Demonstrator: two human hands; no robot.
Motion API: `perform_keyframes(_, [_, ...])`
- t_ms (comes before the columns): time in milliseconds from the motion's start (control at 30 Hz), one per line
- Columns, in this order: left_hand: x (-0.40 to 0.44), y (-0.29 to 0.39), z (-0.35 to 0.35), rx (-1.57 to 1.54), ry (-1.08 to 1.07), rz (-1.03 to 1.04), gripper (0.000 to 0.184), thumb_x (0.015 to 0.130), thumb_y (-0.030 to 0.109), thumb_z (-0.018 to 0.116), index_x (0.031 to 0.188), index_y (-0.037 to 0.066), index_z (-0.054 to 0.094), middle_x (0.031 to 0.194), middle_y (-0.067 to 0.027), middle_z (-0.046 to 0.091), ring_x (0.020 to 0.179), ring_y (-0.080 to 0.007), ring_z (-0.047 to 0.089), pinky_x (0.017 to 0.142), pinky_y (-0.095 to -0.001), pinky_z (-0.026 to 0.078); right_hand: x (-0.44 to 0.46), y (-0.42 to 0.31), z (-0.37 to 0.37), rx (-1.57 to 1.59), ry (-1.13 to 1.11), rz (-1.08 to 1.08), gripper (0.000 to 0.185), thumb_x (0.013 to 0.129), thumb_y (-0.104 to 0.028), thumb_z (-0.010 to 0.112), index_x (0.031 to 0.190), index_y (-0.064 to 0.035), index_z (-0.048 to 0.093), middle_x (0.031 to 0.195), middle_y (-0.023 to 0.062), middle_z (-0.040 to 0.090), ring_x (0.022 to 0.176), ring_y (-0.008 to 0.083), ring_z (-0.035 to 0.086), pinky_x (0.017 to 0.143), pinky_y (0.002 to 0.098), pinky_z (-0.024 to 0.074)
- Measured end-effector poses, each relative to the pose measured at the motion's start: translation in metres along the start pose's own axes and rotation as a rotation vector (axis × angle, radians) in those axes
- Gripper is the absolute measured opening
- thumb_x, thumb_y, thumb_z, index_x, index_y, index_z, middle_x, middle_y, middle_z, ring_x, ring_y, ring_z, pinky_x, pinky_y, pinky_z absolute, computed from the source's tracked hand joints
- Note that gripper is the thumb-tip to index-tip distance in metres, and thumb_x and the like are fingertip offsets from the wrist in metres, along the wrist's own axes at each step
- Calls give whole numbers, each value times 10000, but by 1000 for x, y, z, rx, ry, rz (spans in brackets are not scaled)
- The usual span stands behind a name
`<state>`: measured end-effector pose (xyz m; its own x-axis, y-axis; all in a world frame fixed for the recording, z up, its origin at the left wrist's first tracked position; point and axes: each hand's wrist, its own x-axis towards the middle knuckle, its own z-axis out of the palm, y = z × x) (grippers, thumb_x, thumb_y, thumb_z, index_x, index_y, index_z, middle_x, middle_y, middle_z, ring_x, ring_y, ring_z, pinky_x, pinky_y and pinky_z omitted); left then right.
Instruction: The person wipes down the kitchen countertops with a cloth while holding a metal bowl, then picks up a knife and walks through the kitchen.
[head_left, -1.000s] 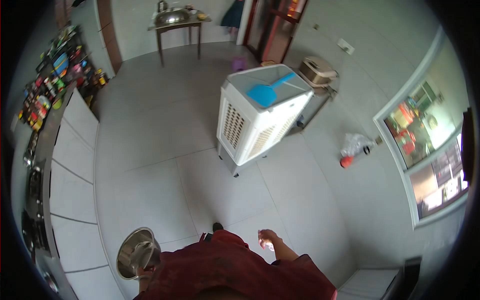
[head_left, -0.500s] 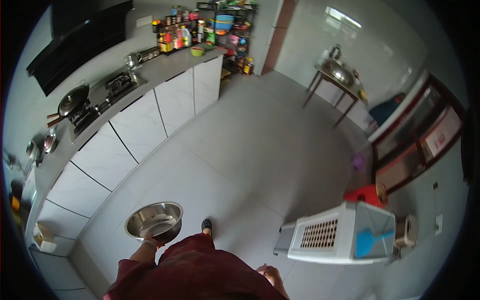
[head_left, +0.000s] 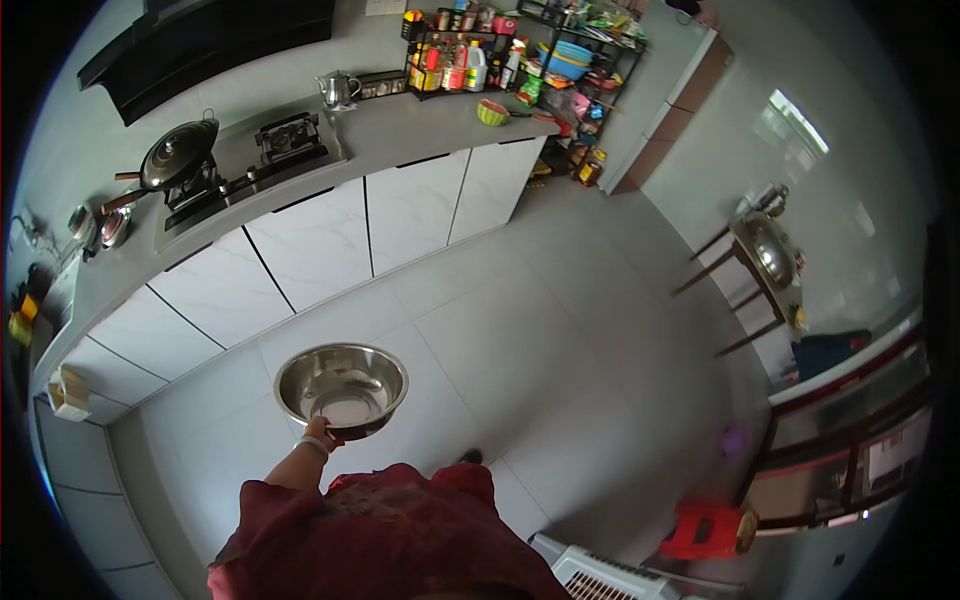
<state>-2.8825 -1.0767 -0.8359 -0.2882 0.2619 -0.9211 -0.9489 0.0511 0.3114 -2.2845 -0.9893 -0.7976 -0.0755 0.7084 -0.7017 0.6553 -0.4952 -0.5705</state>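
My left hand grips the near rim of a wide stainless steel basin, with the thumb over the edge. The basin is held above the floor in front of my red clothing and is tilted a little; nothing shows inside it. A bracelet circles my left wrist. My right hand is out of view, hidden below or behind my body.
Along the left runs a counter with a lidded wok on a gas stove. A table stands by the right wall. At lower right are a red stool and a white crate. Grey tiled floor lies ahead.
My view has turned left toward the counter. The basin has moved forward and up, still in my left hand. My right hand, seen earlier by my side, has left the view.
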Motion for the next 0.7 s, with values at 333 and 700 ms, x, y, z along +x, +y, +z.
perform_keyframes(333, [9, -12, 105, -263, 134, 113, 486, 813, 170, 407, 1265, -8, 415, 1278, -213, 490, 1140, -452, 487, 903, -670, 360, 220, -135, -158, -281, -95, -236, 346, 772, -30, 574, 1114, 4, 537, 952, 114, 654, 875, 226, 632, 744, 358, 522])
perform_keyframes(700, [-12, -8, 187, -778, 342, -44, 535, 881, 176, 384, 1388, 37, 283, 1398, -209, 355, 1278, -493, 299, 983, -655, 312, 441, -455, -209, -389, -48, -529, 502, 732, -115, 634, 1215, -31, 527, 1129, 186, 596, 1071, 316, 569, 915, 366, 447])
